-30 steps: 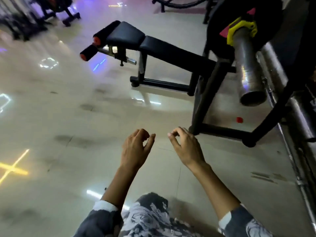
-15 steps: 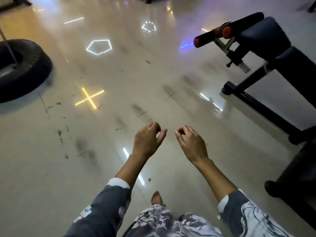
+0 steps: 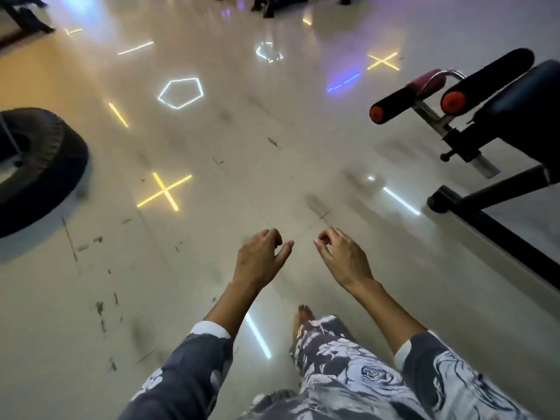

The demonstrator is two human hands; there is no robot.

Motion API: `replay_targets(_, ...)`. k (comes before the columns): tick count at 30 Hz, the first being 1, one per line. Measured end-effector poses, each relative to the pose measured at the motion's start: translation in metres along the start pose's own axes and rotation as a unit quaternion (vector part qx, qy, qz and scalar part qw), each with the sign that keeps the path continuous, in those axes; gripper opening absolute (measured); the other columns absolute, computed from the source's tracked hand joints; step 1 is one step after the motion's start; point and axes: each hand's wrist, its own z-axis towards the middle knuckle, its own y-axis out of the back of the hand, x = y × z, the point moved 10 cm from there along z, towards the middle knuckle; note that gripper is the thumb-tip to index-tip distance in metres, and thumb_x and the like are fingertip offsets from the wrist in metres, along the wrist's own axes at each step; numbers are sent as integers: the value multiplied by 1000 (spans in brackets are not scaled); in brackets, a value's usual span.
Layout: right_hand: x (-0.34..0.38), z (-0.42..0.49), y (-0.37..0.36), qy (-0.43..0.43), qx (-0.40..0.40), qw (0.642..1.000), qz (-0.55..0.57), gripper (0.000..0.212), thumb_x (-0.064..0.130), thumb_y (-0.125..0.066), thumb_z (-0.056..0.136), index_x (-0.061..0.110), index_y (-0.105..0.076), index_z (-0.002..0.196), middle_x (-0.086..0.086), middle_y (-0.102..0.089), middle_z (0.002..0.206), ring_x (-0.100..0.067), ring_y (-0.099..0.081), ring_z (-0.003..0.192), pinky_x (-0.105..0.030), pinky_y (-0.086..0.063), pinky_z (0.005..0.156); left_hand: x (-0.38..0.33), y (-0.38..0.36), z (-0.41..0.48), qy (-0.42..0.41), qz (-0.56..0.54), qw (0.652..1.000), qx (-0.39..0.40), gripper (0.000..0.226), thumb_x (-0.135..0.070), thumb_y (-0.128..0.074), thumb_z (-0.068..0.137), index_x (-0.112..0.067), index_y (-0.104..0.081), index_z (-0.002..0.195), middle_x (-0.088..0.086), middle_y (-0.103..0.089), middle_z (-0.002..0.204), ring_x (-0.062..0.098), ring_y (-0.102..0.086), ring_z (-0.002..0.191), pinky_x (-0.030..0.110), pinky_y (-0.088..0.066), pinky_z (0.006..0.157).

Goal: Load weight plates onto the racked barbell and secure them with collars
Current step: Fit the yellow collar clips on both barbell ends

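My left hand [image 3: 260, 257] and my right hand [image 3: 344, 257] hang side by side in front of me over the shiny floor, a little apart. The fingers of both are loosely curled and neither holds anything. No barbell, weight plate or collar shows in the head view at this moment. A bare foot [image 3: 303, 318] steps forward below my hands.
A black padded bench [image 3: 512, 116] with red-capped foam rollers [image 3: 394, 106] and a black floor frame [image 3: 485, 219] stands at the right. A large black tyre [image 3: 45, 165] lies at the left edge. Light shapes reflect on the tiled floor [image 3: 212, 207]. Dark machines stand far back.
The view has swung left, away from the barbell sleeve with its plate and yellow collar, which left the frame. The tyre came into sight. My hands kept their loose pose.
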Motion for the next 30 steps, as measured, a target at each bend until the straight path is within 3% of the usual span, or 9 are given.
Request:
replay_targets(4,4,123,11,-2,18,1000,15,20,28,-48,93,10,-56,95,-8,-64,102,-24,-60,94,-33,-46,75,8,10,122,36,-28,998,37,33,-44,-50,91,-12,-58,89,4,-64,90,24,-59,83,32,-43,69)
replay_targets(9,-6,276,16,-13,49,999,-7,22,31,-47,94,11,-55,91,-9,-64,98,-25,-59,90,-28,-40,68,13,18,276,44,-40,998,37,33,-45,-49,90,-13,-58,90,5,-64,90,24,-60,82,35,-50,72)
replay_targets(13,-21,382,27,-20,36,999,-16,22,31,-48,94,11,-56,90,-9,-64,96,-25,-59,87,-36,-50,71,18,15,385,25,-27,998,45,33,-43,-49,91,-11,-59,92,7,-65,93,26,-60,86,33,-44,70)
replay_targets(18,-62,537,44,-86,50,994,-37,26,30,-42,96,9,-55,87,-12,-63,93,-27,-57,80,-29,-37,64,15,2,567,-7,-29,995,96,34,-44,-46,92,-13,-54,100,5,-65,99,25,-60,89,33,-44,70)
replay_targets(23,-101,692,108,-145,11,989,-34,25,31,-45,95,10,-53,83,-13,-62,91,-29,-57,81,-29,-35,63,-36,6,759,-73,-8,988,134,36,-44,-45,92,-10,-56,97,8,-65,99,26,-60,89,32,-42,70)
replay_targets(30,-223,882,187,-217,-81,973,16,28,32,-45,94,7,-56,87,-14,-62,93,-32,-58,86,-31,-38,67,-149,-53,999,-189,39,965,176,32,-42,-48,92,-11,-57,95,7,-66,94,27,-61,85,30,-40,67)
